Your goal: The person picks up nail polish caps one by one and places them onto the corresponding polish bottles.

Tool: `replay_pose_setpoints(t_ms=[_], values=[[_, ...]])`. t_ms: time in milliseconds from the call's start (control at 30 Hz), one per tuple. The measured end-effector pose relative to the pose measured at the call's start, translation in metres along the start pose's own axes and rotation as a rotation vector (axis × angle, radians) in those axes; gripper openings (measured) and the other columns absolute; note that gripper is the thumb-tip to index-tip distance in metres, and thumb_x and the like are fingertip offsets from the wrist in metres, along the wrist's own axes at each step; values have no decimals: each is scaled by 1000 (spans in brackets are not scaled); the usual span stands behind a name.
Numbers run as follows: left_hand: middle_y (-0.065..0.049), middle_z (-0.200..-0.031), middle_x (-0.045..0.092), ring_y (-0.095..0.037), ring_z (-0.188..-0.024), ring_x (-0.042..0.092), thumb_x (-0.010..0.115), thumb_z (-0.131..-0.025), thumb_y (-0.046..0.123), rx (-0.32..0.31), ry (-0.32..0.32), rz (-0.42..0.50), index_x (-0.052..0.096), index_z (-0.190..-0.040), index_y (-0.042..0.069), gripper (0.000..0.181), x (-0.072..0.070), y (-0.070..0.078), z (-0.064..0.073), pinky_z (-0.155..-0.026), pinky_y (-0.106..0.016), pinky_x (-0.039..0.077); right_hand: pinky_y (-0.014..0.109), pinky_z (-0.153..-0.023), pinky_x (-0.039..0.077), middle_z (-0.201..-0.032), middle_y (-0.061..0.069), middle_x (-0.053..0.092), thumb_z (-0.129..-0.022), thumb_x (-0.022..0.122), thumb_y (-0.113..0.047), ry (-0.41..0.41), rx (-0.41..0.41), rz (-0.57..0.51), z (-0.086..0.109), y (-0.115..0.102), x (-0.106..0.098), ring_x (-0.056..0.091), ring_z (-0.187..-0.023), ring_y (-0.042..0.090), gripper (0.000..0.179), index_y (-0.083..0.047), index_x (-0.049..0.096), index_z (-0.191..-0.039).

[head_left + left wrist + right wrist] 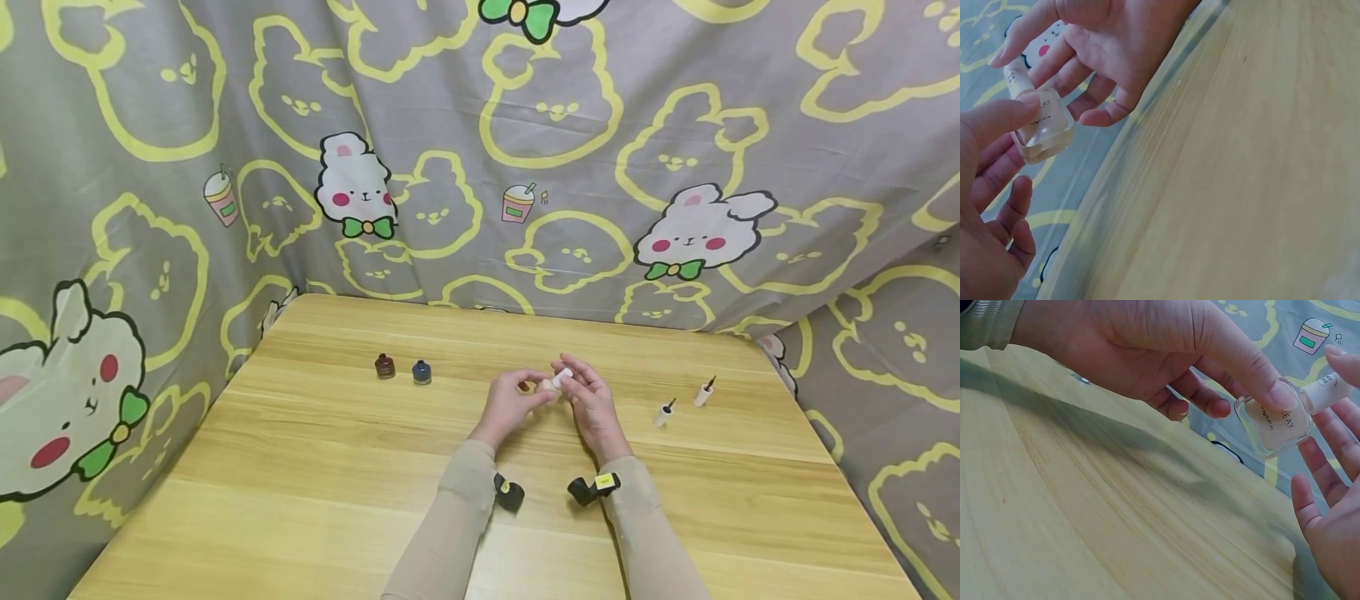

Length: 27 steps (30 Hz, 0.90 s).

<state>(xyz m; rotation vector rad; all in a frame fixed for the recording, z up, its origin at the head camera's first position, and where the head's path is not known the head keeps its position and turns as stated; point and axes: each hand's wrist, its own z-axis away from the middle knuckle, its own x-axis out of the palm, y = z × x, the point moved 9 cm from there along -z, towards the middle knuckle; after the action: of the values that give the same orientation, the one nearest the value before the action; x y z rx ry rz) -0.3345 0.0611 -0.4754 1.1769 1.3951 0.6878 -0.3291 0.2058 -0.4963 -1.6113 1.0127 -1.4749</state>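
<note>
A clear bottle of pale nail polish (1269, 431) is held above the table, its label lettering partly covered by a thumb. My left hand (510, 402) pinches the bottle's body between thumb and fingers. At the neck sits a white cap (1327, 392), which my right hand (597, 408) holds between its thumb and fingers. In the left wrist view, the bottle (1052, 125) tilts with the cap toward the upper left. Whether the cap is tight or loose cannot be seen.
To the left on the wooden table (315, 467) stand a dark red polish bottle (385, 367) and a blue one (422, 372), both uncapped. On the right, two white caps (663, 414) stand with brushes pointing up. A patterned curtain (450, 125) hangs behind the table.
</note>
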Motion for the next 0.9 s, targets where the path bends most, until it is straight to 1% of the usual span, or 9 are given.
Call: replay_pose_setpoints(t_ms=[67,167,367,433,567,733,900], values=[[-2,-107,74,-16,-91,59,80,-79,26,-3,4,2,73,-108,12,32,-1,0,0,-78,-23,46,25,-86,43,-111,-7,71,-95,54,2,-3,4,5,0,0,1,60,-103,8,36,-11,61,-127],[-2,-106,74,-17,-91,59,80,-80,26,-6,12,9,73,-108,13,32,-1,0,0,-76,-23,46,26,-88,41,-113,-8,71,-95,55,-1,-5,9,19,1,-1,2,60,-106,7,35,-11,61,-128],[-3,-106,74,-20,-91,59,80,-79,24,-10,23,22,73,-107,12,31,-3,0,0,-73,-22,45,25,-87,44,-112,-10,73,-97,55,-4,-29,-6,27,2,-4,5,61,-105,6,33,-9,62,-128],[-4,-106,74,-21,-91,59,80,-79,24,-10,25,22,73,-107,12,31,-3,0,0,-73,-23,45,23,-86,45,-110,-9,73,-97,55,-4,-33,-11,22,2,-5,6,62,-105,6,30,-12,65,-125],[-4,-105,74,-23,-91,59,80,-79,23,-4,27,24,73,-106,11,30,-3,0,0,-74,-22,45,23,-87,46,-106,-7,75,-96,57,-4,-30,-18,7,2,-5,4,65,-104,5,26,-19,72,-111],[-5,-103,74,-25,-90,60,80,-79,23,8,28,36,74,-105,11,30,-3,2,0,-75,-23,44,23,-87,48,-102,-6,76,-94,59,-3,-25,-27,0,2,-6,3,68,-102,6,25,-20,74,-104],[-5,-103,74,-25,-90,60,80,-79,23,13,26,31,74,-105,10,30,-2,1,0,-75,-23,45,23,-83,48,-98,-6,76,-93,60,0,9,-20,-2,1,-4,1,69,-96,6,23,-20,72,-96]])
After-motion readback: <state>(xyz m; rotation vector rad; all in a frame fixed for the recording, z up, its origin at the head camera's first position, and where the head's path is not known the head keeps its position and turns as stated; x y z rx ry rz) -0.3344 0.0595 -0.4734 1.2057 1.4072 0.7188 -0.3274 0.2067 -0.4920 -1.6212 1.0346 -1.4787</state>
